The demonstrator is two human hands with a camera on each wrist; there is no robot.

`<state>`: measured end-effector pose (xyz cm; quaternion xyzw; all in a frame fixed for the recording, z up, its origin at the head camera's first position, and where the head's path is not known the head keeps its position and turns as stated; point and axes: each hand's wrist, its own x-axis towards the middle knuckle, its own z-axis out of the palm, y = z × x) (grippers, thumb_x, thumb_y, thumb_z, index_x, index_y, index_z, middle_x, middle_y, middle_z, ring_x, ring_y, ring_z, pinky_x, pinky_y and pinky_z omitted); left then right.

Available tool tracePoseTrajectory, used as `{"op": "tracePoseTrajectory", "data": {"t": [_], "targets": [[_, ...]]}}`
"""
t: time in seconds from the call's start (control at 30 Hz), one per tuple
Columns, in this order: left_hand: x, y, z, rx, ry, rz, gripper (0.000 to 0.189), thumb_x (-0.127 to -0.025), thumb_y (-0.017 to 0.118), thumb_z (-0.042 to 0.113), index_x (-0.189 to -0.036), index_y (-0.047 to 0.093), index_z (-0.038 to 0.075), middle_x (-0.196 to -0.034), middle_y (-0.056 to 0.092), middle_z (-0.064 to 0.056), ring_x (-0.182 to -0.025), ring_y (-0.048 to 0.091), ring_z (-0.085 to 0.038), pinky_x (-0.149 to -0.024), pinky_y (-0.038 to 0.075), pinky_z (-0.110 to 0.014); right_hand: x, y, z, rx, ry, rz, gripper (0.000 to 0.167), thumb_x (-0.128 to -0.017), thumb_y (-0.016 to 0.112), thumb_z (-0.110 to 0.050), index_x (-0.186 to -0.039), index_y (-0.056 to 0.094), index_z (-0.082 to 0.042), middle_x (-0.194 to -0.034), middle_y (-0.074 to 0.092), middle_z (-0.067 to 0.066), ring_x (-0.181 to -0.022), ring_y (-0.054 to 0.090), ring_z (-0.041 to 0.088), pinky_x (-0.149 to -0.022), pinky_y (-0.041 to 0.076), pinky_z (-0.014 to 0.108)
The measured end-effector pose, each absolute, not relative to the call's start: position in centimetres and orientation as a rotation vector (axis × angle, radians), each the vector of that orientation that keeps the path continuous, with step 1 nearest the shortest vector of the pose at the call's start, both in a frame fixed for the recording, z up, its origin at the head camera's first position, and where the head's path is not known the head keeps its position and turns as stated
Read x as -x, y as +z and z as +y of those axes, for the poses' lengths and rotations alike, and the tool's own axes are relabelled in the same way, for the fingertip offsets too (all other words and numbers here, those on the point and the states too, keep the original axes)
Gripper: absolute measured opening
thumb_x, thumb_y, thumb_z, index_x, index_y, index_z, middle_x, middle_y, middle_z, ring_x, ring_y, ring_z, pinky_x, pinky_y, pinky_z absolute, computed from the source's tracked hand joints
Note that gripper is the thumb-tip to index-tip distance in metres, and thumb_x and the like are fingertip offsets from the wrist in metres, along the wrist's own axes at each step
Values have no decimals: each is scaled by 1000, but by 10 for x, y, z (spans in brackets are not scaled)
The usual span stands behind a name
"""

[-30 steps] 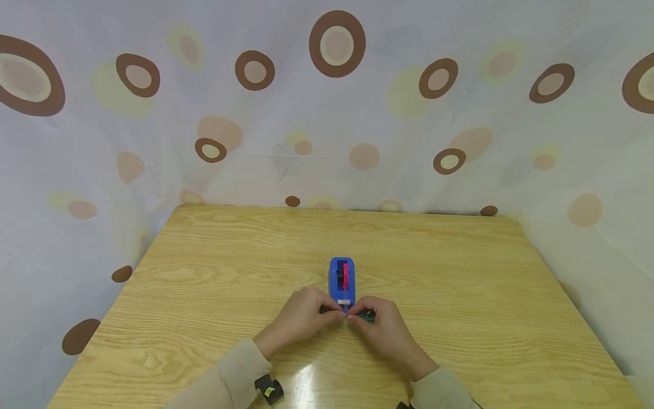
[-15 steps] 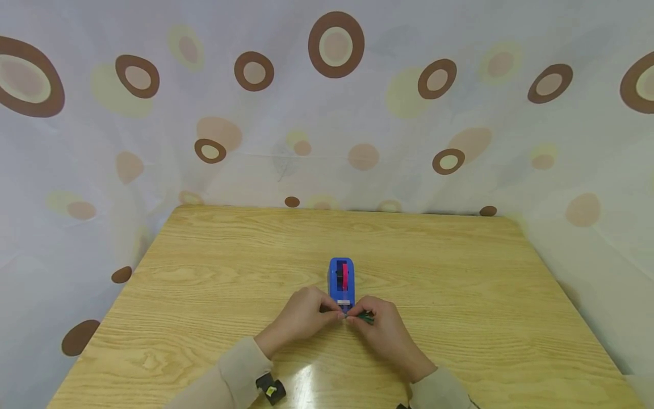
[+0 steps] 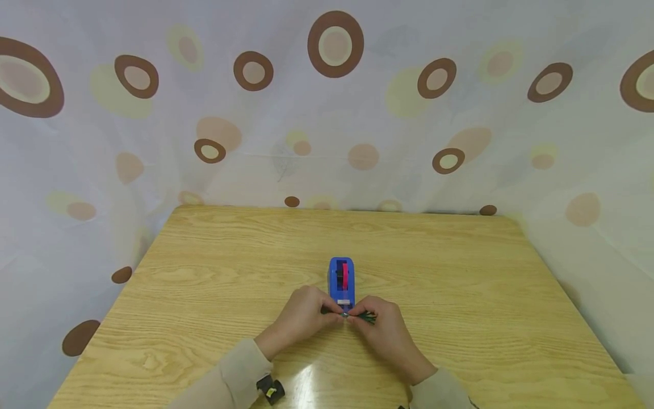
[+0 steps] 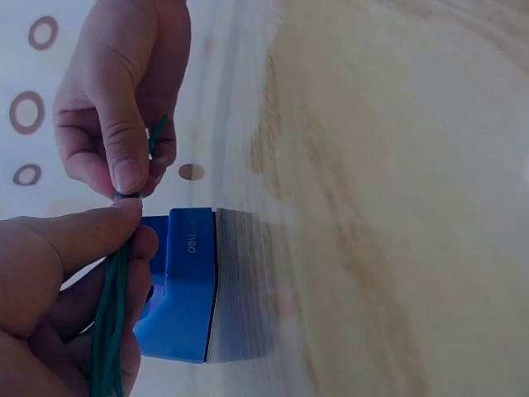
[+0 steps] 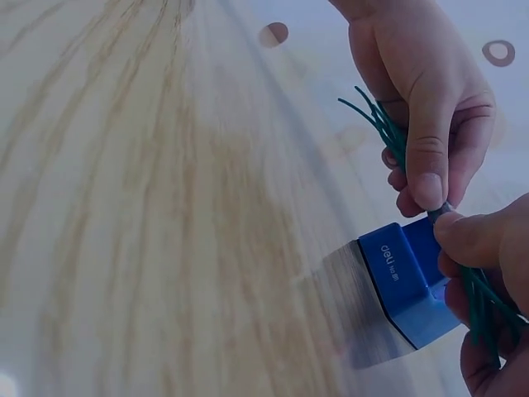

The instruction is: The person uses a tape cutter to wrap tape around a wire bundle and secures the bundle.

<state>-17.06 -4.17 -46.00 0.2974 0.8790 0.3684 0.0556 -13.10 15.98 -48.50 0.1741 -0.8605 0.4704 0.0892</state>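
Both hands meet just in front of a blue tape dispenser [image 3: 334, 295] and grip one thin bundle of green strands [image 3: 368, 317]. My left hand [image 3: 301, 317] pinches it between thumb and fingertips on the left. On the other side my right hand [image 3: 389, 335] does the same, the two sets of fingertips almost touching. A small shiny wrapped spot shows at the middle, where clear tape from the pink roll [image 3: 345, 276] runs down to the fingers. Loose green ends [image 5: 378, 124] fan out past the left hand, and others spread within the right palm.
The dispenser stands upright on a wood-grain table [image 3: 214, 255]. A white cloth [image 3: 306, 119] with brown and beige circles hangs behind the table and along both sides. A black wrist strap [image 3: 271, 389] shows at the left sleeve.
The hands and dispenser stay almost in place. Between the fingertips the middle of the bundle has turned slightly and shows more of its shiny spot.
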Motion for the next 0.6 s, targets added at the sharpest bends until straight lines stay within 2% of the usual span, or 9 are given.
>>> {"op": "tracePoseTrajectory", "data": {"t": [0.43, 0.6], "targets": [[170, -464, -42, -977, 1098, 2757, 5, -81, 84, 21, -82, 81, 17, -78, 73, 11, -65, 56, 7, -55, 43, -16, 132, -477, 160, -435, 1443, -2646, 15, -80, 83, -8, -84, 75, -21, -85, 71, -14, -80, 65, 7, -71, 54, 27], [171, -464, -42, -995, 1097, 2768, 5, -80, 84, 20, -82, 81, 16, -78, 73, 11, -66, 57, 8, -56, 45, -15, 134, -475, 162, -425, 1477, -2694, 6, -83, 81, -15, -86, 77, -18, -87, 72, -12, -83, 65, 8, -73, 54, 27]]}}
